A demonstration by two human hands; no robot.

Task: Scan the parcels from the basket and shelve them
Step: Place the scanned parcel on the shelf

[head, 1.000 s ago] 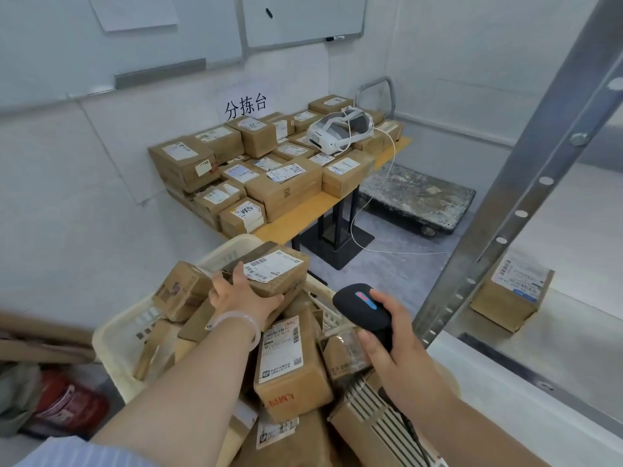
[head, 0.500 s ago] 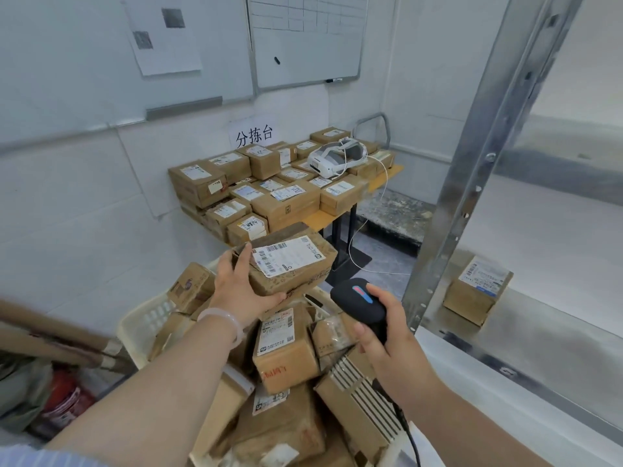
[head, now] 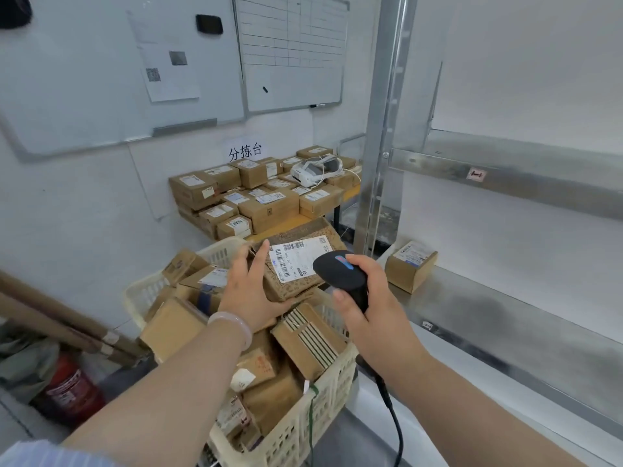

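My left hand (head: 251,293) holds a brown cardboard parcel (head: 298,261) above the basket, its white barcode label facing up. My right hand (head: 365,303) grips a black handheld scanner (head: 340,273) whose head sits just right of the label, almost touching the parcel. A cream plastic basket (head: 296,429) below both hands is piled with several brown parcels. One small parcel (head: 409,264) lies on the metal shelf (head: 505,318) at the right.
A yellow table (head: 293,220) behind the basket carries several labelled boxes and a white headset (head: 315,168). The shelf's steel upright (head: 384,129) stands just right of the parcel. A red fire extinguisher (head: 72,390) and cardboard tubes lie at the lower left.
My left hand lifted the parcel out of the basket and raised it. My right hand brought the scanner up beside its label. The view tilted upward toward the shelf.
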